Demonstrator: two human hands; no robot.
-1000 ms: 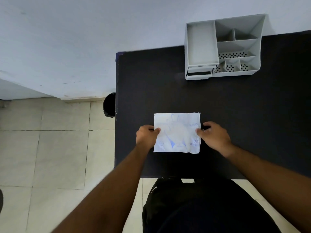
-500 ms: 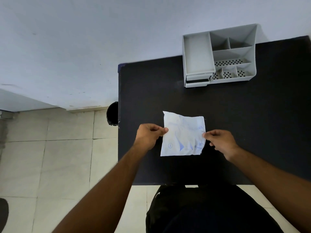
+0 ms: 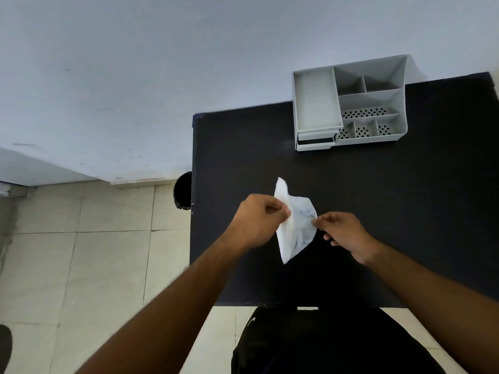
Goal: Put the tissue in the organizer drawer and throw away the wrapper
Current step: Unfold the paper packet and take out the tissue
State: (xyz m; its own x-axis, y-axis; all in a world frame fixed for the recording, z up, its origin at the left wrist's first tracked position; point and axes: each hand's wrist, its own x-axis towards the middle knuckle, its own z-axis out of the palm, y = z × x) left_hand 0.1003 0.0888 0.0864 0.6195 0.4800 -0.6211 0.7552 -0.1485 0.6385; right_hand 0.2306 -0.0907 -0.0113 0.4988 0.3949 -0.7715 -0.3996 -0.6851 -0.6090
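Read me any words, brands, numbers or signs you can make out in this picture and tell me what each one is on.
Tissue packet, held up between the left hand and right hand: blue printing on the wrapper, too blurred to read.
Grey desk organizer: no lettering visible.
Black bin beside the black table: no label visible.
Nothing in this view can be quoted.
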